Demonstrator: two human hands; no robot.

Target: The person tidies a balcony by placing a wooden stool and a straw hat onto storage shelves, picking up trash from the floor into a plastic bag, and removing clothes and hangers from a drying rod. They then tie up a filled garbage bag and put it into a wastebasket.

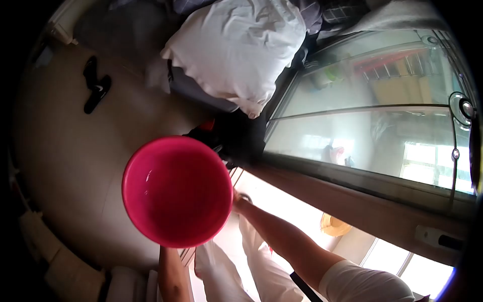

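A round pink plastic basin fills the middle of the view, with its wet, empty inside turned toward me. My right hand grips its right rim, the bare forearm running back to a white sleeve at the lower right. My left hand meets the basin's lower rim. Its fingers are hidden behind the basin and only the wrist and forearm show.
A white stuffed bundle lies at the top centre beside a glass-fronted cabinet on the right. Black sandals lie on the beige floor at the upper left. White-trousered legs show below the basin, with a yellow object nearby.
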